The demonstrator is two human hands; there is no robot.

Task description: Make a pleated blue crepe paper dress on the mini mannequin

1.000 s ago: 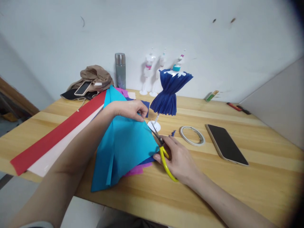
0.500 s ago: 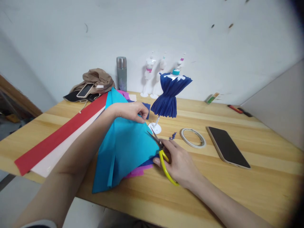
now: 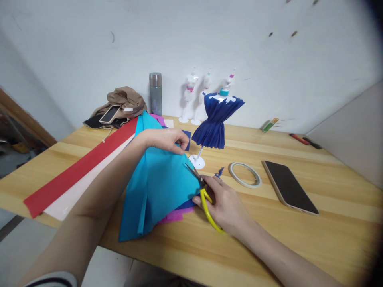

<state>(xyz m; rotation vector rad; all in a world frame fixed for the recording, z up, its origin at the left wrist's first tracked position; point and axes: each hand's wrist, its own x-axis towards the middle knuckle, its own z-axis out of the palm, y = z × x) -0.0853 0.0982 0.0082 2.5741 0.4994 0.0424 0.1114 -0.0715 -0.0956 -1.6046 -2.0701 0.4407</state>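
- Wooden counter (image 3: 299,247) stood against a white wall (image 3: 89,40).
- Left hand (image 3: 167,139) pinched the top corner of the blue paper (image 3: 158,187), lying on the counter.
- Right hand (image 3: 224,203) gripped the yellow scissors (image 3: 205,198), blades touching the paper's right edge.

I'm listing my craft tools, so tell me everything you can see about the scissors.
The scissors have yellow loop handles, plastic by the look, and short dark metal blades. The right hand holds them by the handles. The blades point up and left at the right edge of the turquoise paper, which the left hand pinches near its top, over the wooden table.
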